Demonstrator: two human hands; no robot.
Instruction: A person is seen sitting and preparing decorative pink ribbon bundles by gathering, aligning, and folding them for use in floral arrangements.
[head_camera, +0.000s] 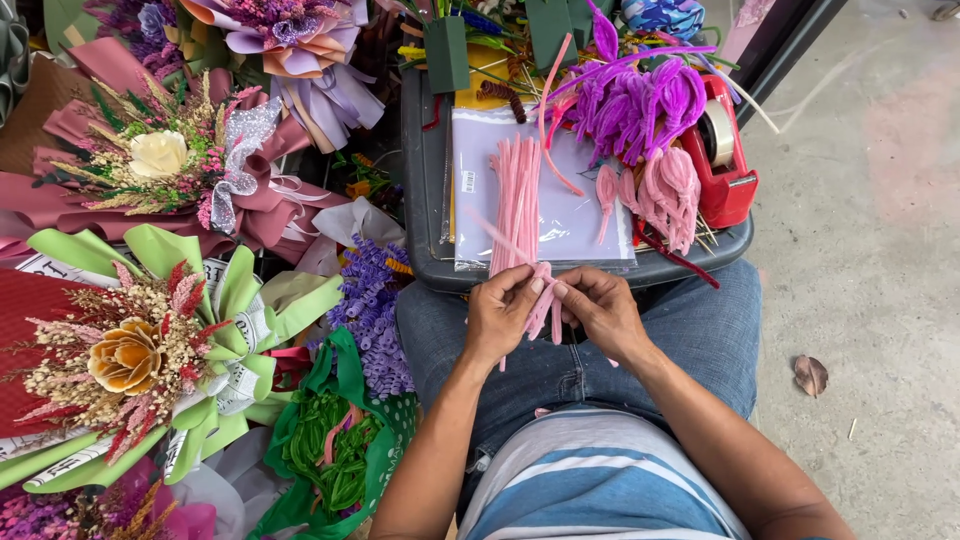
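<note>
Both hands meet at frame centre over the lap — left hand and right hand each pinching the same small bundle of pink pipe cleaners, ends hanging downward, long axis roughly vertical. Just above, a dark grey tray holds a straight pink bunch on plastic sleeves, purple fuzzy flowers and a red tape dispenser at its right edge.

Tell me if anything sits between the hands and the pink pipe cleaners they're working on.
Nothing visible does. The left hand and right hand both already pinch the bundle of pink pipe cleaners over the lap. The grey tray with its loose pink stems lies beyond the hands, not between them.
</note>
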